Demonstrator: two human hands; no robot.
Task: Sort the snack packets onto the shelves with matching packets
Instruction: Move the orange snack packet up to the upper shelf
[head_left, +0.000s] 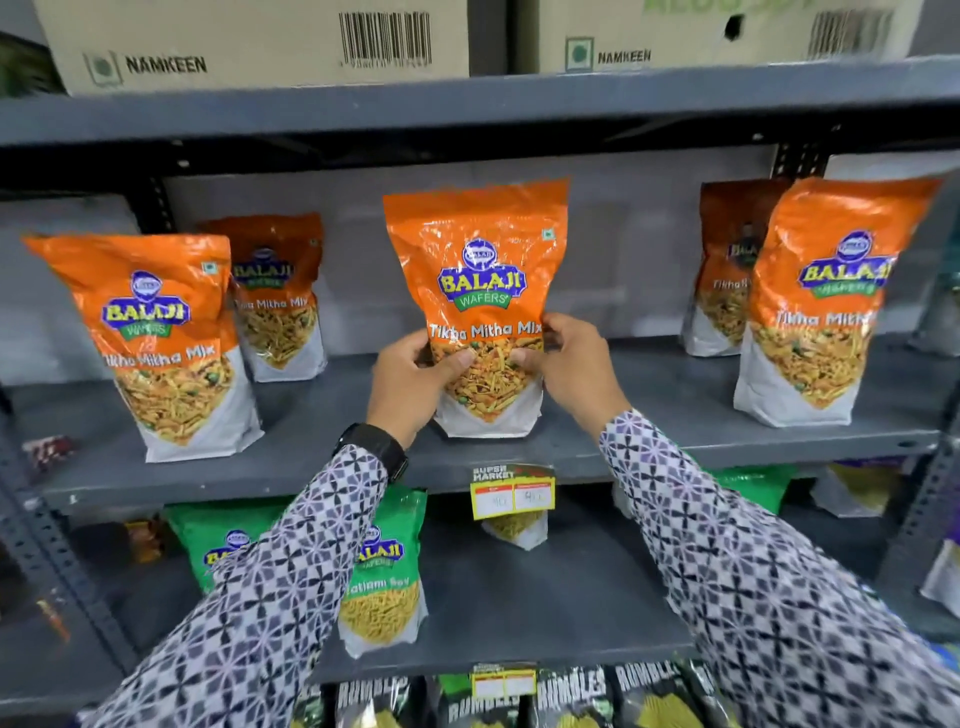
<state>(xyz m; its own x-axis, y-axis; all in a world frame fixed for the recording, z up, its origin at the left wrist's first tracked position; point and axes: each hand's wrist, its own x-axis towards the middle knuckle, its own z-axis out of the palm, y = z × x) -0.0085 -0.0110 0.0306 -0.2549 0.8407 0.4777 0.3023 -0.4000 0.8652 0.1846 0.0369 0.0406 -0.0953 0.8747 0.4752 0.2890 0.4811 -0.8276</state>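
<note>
Grey shelf (291, 457): orange packet (475, 270) upright, both hands' grip.

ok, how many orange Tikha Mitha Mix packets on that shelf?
5: front-left packet, one behind it, centre packet held by left hand and right hand, front-right packet, one behind. More may be hidden.

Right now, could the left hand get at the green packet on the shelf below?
Probably yes: the green packet stands unblocked beneath the left hand, but both hands grip the orange packet.
</note>
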